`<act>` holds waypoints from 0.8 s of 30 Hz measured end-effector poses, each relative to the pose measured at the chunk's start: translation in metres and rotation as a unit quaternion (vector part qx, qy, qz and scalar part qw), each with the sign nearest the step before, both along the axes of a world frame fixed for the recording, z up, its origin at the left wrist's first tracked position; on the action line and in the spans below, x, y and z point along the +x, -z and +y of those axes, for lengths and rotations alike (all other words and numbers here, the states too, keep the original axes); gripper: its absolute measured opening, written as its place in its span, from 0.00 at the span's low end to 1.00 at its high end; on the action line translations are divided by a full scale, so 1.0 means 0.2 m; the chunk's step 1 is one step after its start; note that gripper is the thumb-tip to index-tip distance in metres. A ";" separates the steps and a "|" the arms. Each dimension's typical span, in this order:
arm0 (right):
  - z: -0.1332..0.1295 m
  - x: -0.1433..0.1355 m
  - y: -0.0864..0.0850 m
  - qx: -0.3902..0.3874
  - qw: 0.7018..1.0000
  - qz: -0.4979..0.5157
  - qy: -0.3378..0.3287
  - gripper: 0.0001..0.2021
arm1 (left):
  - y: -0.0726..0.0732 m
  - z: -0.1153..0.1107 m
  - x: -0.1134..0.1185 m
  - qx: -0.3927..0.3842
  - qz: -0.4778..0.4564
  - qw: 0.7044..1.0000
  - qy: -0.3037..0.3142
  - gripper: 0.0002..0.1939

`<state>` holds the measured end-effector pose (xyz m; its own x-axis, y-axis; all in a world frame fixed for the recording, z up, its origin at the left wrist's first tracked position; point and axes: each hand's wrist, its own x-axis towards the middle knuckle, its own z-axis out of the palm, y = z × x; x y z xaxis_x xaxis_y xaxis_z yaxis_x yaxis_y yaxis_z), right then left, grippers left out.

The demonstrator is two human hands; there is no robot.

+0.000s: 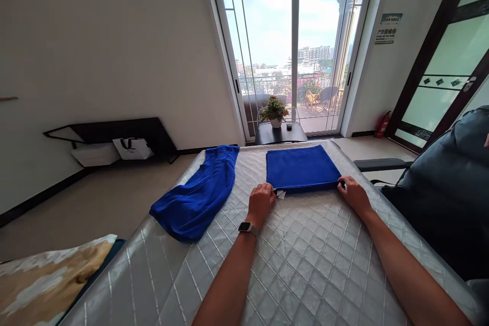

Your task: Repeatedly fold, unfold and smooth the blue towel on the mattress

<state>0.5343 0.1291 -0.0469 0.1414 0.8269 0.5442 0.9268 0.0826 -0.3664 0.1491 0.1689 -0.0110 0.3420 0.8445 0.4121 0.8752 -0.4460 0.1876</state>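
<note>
A blue cloth (pixel 301 167), folded into a flat rectangle, lies on the quilted silver-grey mattress (pixel 305 244). At its near left corner my left hand (pixel 262 200) pinches the edge, beside a small white tag (pixel 281 195). My right hand (pixel 352 192) has its fingers closed on the near right corner. The near edge looks slightly raised between the two hands. Another blue cloth (pixel 202 188) lies loose and rumpled on the left side of the mattress, apart from both hands.
Beyond the mattress, a potted plant (pixel 275 112) stands on a small black table (pixel 280 134) before a sliding glass door. A dark padded seat (pixel 451 178) is on the right. Low at left are a patterned cushion (pixel 57 280) and a black shelf holding a white bag (pixel 132 148).
</note>
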 end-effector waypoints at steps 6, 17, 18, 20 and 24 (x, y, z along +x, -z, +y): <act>0.01 0.02 0.04 -0.002 1.000 -0.018 0.010 0.14 | -0.01 -0.01 0.02 -0.036 0.015 0.999 0.000 0.07; -0.17 -0.08 -0.05 0.053 0.990 -0.111 0.070 0.18 | -0.23 -0.25 -0.84 -0.055 0.055 0.981 -0.179 0.15; -0.21 -0.09 -0.05 0.059 0.987 -0.133 0.072 0.18 | -0.25 -0.29 -0.97 -0.056 0.056 0.975 -0.208 0.17; -0.31 -0.11 -0.04 0.074 0.983 -0.158 0.052 0.17 | -0.25 -0.36 -1.18 -0.068 0.053 0.964 -0.252 0.19; -0.57 -0.13 -0.05 0.107 0.982 -0.156 -0.020 0.16 | -0.20 -0.43 -1.39 -0.115 0.047 0.957 -0.263 0.16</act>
